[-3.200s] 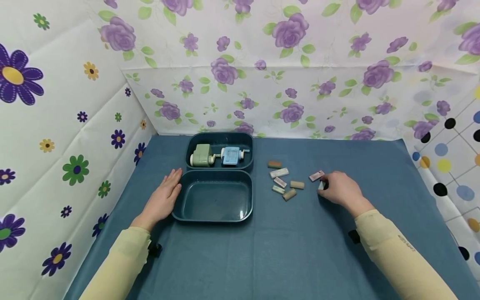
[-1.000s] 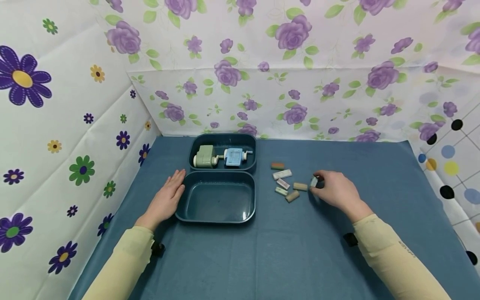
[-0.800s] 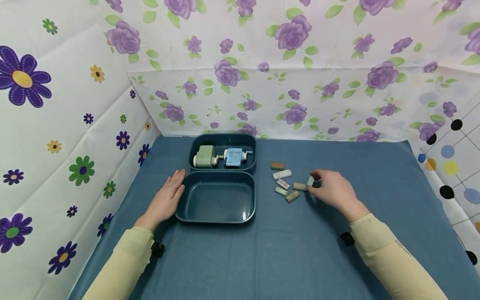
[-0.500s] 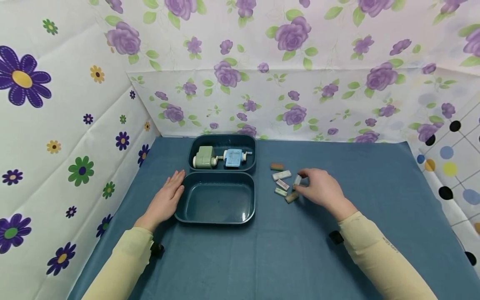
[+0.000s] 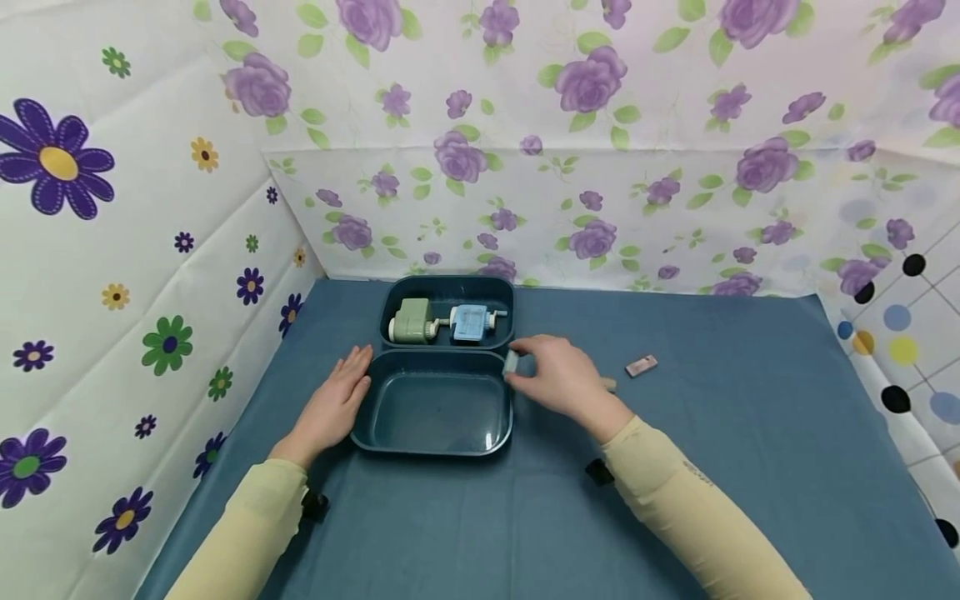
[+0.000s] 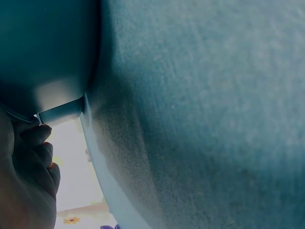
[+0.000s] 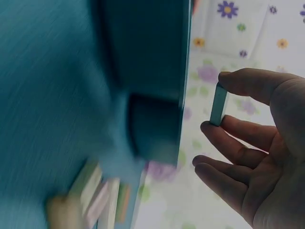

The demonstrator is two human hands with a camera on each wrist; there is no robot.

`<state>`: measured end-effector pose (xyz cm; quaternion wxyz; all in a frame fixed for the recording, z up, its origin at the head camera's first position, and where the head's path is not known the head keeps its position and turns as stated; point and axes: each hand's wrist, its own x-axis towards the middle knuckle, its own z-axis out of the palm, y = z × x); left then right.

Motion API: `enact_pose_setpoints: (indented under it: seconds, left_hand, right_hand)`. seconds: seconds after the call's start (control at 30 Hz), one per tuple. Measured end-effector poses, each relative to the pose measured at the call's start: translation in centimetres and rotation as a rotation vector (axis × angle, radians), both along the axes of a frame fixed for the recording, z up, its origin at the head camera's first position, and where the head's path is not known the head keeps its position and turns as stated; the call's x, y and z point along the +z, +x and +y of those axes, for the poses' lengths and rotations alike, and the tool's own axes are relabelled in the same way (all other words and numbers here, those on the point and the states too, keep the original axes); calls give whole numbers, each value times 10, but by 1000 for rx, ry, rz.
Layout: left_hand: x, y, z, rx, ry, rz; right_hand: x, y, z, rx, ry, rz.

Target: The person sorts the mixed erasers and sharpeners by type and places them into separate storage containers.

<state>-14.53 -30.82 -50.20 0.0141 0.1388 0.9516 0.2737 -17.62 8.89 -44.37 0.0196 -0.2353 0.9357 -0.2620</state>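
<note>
My right hand [image 5: 558, 379] pinches a small pale blue-grey eraser [image 5: 511, 364] between thumb and fingertips, at the right rim of the front tray [image 5: 435, 408]. The right wrist view shows that eraser [image 7: 218, 105] held on end, the other fingers spread loosely. My left hand [image 5: 326, 408] lies with extended fingers against the front tray's left side. A pink-and-white eraser [image 5: 641, 366] lies on the cloth to the right. Part of a beige piece [image 5: 608, 384] shows beside my right wrist. Several small blocks [image 7: 109, 202] appear blurred in the right wrist view; my right hand hides them in the head view.
Behind the front tray stands a second dark teal tray [image 5: 450, 287]. It holds a green crank pencil sharpener [image 5: 412, 322] and a blue one [image 5: 469, 322]. A blue cloth [image 5: 480, 533] covers the table. Flower-printed sheets [image 5: 525, 200] rise at the back and left.
My right hand has carried the eraser leftward from the right part of the table, across the small blocks, to the tray rim. My left hand stays at the front tray's side.
</note>
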Motion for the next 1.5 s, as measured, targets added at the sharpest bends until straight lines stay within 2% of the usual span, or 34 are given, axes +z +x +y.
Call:
enact_pose_setpoints:
  seconds: [0.33, 0.57, 0.83, 1.07, 1.5]
  left_hand:
    - [-1, 1, 1, 0, -11, 1]
    - [0, 0, 0, 1, -9, 1]
    - [-1, -3, -2, 3, -2, 2]
    - [-3, 0, -2, 7, -9, -11]
    - [0, 1, 0, 10, 17, 2]
  right_hand:
    - [-1, 3, -64, 140, 25, -26]
    - [1, 2, -100, 198, 106, -49]
    - [3, 1, -127, 192, 177, -67]
    - [-5, 2, -149, 199, 216, -133]
    - [-15, -7, -176, 174, 267, -162]
